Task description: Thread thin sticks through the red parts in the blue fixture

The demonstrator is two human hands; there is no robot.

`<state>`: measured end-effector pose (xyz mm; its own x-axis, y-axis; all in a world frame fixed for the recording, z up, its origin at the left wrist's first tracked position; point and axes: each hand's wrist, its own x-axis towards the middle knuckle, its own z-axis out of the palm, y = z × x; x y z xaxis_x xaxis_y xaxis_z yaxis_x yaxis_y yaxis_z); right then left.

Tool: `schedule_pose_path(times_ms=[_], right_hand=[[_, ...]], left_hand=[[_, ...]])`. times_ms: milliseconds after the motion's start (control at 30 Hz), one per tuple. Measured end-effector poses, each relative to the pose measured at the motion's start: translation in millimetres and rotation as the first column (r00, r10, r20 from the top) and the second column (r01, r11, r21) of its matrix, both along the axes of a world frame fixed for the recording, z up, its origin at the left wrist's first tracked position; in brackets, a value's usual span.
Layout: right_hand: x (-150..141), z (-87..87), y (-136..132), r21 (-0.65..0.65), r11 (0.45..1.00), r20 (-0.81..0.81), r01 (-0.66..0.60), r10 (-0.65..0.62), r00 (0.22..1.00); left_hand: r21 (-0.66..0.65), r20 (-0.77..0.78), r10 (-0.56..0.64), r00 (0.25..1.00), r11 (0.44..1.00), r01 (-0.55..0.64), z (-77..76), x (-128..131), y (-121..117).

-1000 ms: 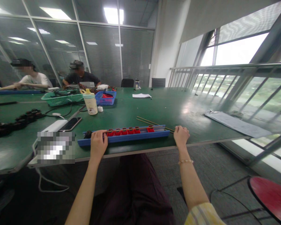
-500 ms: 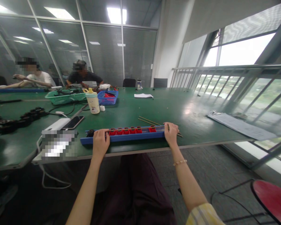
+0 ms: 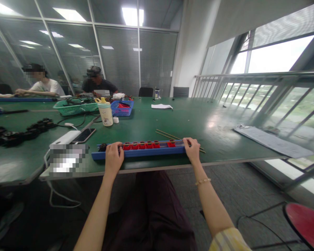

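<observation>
A long blue plastic channel [image 3: 146,152] lies along the near edge of the green table, holding a row of red blocks [image 3: 141,145] threaded on a thin metal rod. My left hand [image 3: 114,157] grips its left end, beside a dark piece [image 3: 103,147]. My right hand [image 3: 192,150] closes over its right end and the rod there. Fingers hide the channel's ends. Two thin brass rods [image 3: 170,135] lie on the table behind the channel, close to my right hand.
On the green table [image 3: 136,120] stand a phone [image 3: 84,135], a white power bank [image 3: 65,137], a bottle [image 3: 105,112], and green and blue baskets of parts. Black assemblies lie at left. Two co-workers [image 3: 98,82] sit at the far end. Papers lie at right.
My right hand has moved left, from beyond the channel's right end onto that end. My left hand stays on the channel. The view has drifted slightly.
</observation>
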<state>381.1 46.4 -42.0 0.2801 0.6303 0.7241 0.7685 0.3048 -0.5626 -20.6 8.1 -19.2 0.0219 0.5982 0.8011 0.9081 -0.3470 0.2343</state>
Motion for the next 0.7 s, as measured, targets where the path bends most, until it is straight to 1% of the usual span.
schedule_pose_path(times_ms=[500,700], right_hand=[[2.2,0.2,0.4,0.011,0.999,0.000,-0.041,0.041,0.999],[1.9,0.9,0.2,-0.005,0.999,-0.008,-0.033,0.033,0.999]], left_hand=[[0.008,0.035,-0.008,0.999,1.000,0.008,-2.7,-1.3,1.8],[-0.007,0.049,-0.010,0.999,1.000,0.011,-2.0,-1.1,1.2]])
